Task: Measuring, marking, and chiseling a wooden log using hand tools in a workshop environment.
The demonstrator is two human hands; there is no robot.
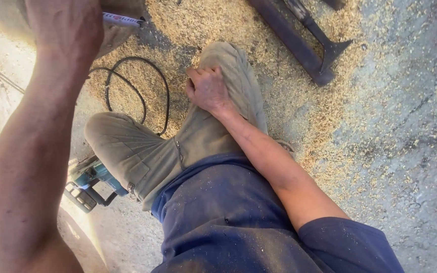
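My left hand (pixel 64 25) is raised at the top left, closed around a white marker pen (pixel 122 20) whose tip points right. It hovers by a brownish surface at the top edge. My right hand (pixel 208 88) rests on my bent knee in khaki trousers (pixel 142 151), with its fingers curled together against the cloth and nothing in them. My dark blue shirt (pixel 228 217), flecked with sawdust, fills the bottom middle.
A teal power tool (pixel 94 179) lies on the floor under my left leg. A black cable (pixel 137 86) loops across the sawdust (pixel 299 116) on the concrete floor. A dark metal stand foot (pixel 304 40) crosses the top right.
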